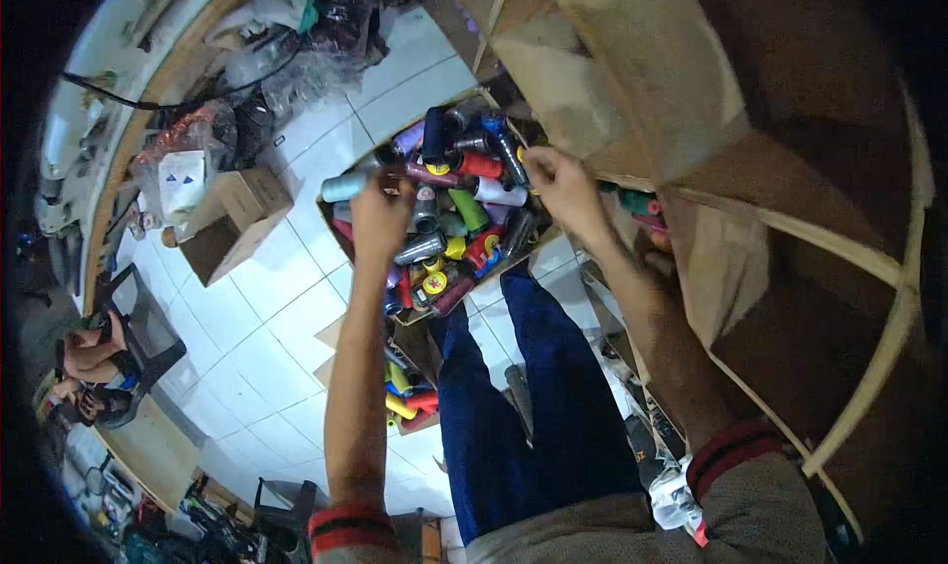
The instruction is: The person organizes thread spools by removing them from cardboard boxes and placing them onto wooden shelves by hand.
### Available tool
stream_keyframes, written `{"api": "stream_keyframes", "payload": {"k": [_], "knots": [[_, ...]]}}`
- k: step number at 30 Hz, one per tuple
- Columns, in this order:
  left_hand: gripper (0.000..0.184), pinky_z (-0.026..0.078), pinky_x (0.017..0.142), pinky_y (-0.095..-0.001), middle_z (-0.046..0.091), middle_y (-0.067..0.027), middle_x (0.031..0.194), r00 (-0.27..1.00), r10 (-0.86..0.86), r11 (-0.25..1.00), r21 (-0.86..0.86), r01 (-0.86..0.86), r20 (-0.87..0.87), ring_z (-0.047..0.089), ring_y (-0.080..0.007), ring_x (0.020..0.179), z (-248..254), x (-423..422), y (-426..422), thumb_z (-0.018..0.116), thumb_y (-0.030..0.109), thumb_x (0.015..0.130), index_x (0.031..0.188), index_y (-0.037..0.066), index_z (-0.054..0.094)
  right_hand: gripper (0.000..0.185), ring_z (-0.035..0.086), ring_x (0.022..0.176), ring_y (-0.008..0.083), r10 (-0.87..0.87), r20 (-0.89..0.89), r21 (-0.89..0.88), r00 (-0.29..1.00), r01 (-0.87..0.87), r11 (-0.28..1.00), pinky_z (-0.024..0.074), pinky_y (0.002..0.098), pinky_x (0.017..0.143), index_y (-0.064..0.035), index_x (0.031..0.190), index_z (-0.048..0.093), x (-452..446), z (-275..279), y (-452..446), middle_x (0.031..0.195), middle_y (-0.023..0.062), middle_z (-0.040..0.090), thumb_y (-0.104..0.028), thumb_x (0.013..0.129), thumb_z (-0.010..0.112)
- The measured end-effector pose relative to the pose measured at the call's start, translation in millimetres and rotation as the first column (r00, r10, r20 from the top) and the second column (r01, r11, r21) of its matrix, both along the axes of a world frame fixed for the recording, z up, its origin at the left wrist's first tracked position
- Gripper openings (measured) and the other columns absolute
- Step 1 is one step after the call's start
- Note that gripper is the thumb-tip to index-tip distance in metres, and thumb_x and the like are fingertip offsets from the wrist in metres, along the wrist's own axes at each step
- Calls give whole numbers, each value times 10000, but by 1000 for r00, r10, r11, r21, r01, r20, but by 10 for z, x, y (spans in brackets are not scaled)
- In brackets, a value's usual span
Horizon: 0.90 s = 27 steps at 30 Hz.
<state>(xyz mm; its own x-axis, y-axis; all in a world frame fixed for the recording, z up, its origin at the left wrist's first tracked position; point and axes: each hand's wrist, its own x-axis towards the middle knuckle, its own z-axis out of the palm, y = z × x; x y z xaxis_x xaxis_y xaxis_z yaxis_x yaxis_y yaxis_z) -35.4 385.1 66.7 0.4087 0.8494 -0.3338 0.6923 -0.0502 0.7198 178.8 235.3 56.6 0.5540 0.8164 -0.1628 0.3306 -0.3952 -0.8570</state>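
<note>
A box full of thread spools in many colours stands in front of my legs. My left hand (381,208) is over the box's left side, fingers bent, beside a light blue spool (343,188); what it holds, if anything, is hidden. Over the right edge, my right hand (556,181) has its fingers pinched together near a dark blue spool (506,145); the thing between them is too small to name. Between the hands lie a red spool (479,164), a white spool (501,192) and a green spool (468,209).
An open cardboard box (237,223) sits on the tiled floor (286,297) at left, near plastic bags (296,80). Wooden shelving (642,100) rises at right. More spools (420,403) lie beside my legs. Another person (97,366) sits at far left.
</note>
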Motion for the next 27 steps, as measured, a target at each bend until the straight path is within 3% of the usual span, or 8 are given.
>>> {"api": "stream_keyframes", "payload": {"k": [5, 11, 15, 18, 21, 24, 25, 27], "knots": [[225, 488, 632, -364, 644, -191, 838, 995, -82, 992, -94, 86, 50, 640, -307, 709, -522, 42, -650, 583, 101, 787, 988, 1, 583, 532, 560, 945, 378, -15, 279, -306, 960, 104, 946, 452, 433, 830, 2, 1117, 503, 0, -1452, -326, 1019, 225, 560, -221, 690, 727], [272, 480, 747, -369, 636, -187, 895, 995, -15, 976, -216, 36, 97, 627, -324, 822, -854, 295, -894, 600, 90, 778, 1032, 2, 562, 531, 493, 1062, 381, 84, 392, -456, 916, 115, 882, 407, 439, 876, 26, 1073, 531, 9, -1624, -244, 1090, 258, 513, -267, 676, 728], [394, 461, 802, -382, 556, -201, 1084, 962, -261, 962, 54, 266, -81, 574, -330, 970, -684, 492, -856, 635, 75, 726, 1093, -7, 516, 615, 511, 1060, 391, -153, 35, -511, 988, 149, 846, 416, 421, 904, -23, 1178, 488, 65, -1102, -330, 1123, 243, 537, -207, 649, 741], [538, 435, 871, -409, 482, -185, 1225, 780, -578, 662, 419, 621, -242, 477, -364, 1111, -604, 657, -919, 651, 99, 689, 1180, 11, 449, 614, 542, 1012, 400, 30, -8, -376, 1000, -31, 926, 456, 417, 844, -44, 1197, 491, 38, -872, -709, 1072, 229, 571, -203, 657, 737], [584, 426, 891, -418, 492, -193, 1219, 618, -770, 536, 366, 761, -159, 484, -363, 1113, -729, 673, -1150, 681, 173, 681, 1190, 21, 438, 591, 579, 980, 333, 231, -283, -275, 931, -310, 910, 483, 372, 798, -50, 1214, 486, -29, -559, -931, 1052, 181, 602, -230, 707, 732], [617, 429, 882, -424, 549, -197, 1129, 719, -695, 718, -85, 691, -26, 544, -353, 1036, -836, 481, -1396, 666, 204, 686, 1227, 24, 428, 568, 584, 983, 235, -122, -798, -356, 590, -298, 886, 480, 319, 803, -21, 1206, 488, -61, -653, -1068, 1079, 141, 599, -274, 753, 720], [646, 439, 866, -425, 557, -203, 1117, 751, -657, 742, -220, 633, -55, 551, -359, 1026, -816, 420, -1440, 691, 233, 675, 1223, 25, 421, 534, 592, 945, 173, -404, -868, -422, 289, 2, 907, 474, 284, 800, 7, 1170, 505, -151, -894, -1175, 1042, 112, 610, -305, 783, 700], [707, 460, 833, -428, 573, -215, 1092, 800, -584, 752, -464, 469, -136, 565, -370, 1006, -791, 288, -1491, 741, 289, 653, 1217, 26, 407, 556, 600, 937, 199, -415, -669, -481, 616, 65, 874, 477, 306, 797, 18, 1131, 525, -300, -1237, -1203, 1018, 125, 619, -337, 750, 719]]}}
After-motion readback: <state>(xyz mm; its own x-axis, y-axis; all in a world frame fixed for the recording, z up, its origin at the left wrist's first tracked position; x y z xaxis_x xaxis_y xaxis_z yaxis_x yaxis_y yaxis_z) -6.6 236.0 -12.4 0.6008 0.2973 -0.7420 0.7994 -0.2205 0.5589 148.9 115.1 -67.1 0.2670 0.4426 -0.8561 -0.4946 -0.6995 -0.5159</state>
